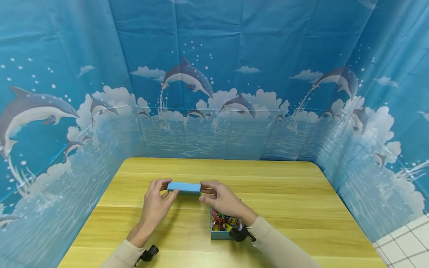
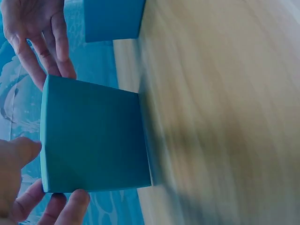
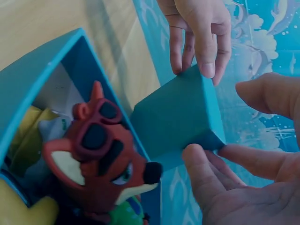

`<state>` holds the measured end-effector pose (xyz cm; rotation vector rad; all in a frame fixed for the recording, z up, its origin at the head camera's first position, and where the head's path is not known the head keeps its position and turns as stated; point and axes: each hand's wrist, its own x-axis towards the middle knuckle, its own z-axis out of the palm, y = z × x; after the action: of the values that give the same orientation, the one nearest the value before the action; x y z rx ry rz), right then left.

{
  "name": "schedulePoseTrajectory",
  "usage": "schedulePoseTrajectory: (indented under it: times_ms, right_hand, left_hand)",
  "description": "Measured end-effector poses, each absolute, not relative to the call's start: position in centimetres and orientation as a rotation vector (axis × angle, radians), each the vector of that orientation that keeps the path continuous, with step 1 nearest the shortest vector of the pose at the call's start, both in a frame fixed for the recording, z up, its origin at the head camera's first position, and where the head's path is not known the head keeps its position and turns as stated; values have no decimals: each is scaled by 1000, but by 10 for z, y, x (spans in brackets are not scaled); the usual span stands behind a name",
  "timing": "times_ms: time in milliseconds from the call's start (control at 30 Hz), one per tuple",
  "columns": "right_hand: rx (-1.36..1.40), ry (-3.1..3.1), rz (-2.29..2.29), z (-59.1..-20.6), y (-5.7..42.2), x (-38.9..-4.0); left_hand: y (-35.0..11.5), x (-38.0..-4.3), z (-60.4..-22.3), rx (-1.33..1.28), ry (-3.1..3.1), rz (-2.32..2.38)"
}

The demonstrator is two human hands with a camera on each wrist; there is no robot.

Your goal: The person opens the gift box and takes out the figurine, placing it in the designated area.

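A plain blue box (image 1: 184,187) with a squarish face stands on edge at the middle of the table, between my two hands. My left hand (image 1: 157,203) pinches its left end, with the thumb on the near side and the fingers round the end. At the right end, fingertips of my right hand (image 1: 219,197) touch a corner, while its thumb stands off from the surface. Under my right wrist is an open blue toy box (image 1: 221,235). A red fox figure (image 3: 103,159) with sunglasses on its head pokes out of it, beside yellow toys (image 3: 23,201).
The wooden table (image 1: 285,212) reaches back to a blue curtain (image 1: 214,137) printed with dolphins, which hangs round its far and side edges. My right forearm (image 1: 278,242) passes over the toy box. White tiles (image 1: 402,242) show at the lower right.
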<state>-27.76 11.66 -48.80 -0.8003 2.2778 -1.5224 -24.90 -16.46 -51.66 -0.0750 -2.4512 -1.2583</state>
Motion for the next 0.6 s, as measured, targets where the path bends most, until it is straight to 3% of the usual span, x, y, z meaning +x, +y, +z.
schedulePoseTrajectory:
  times_ms: [600]
  right_hand:
    - [-926, 2408, -1137, -492, 113, -280]
  left_hand:
    - [-182, -242, -526, -31, -2665, -1059]
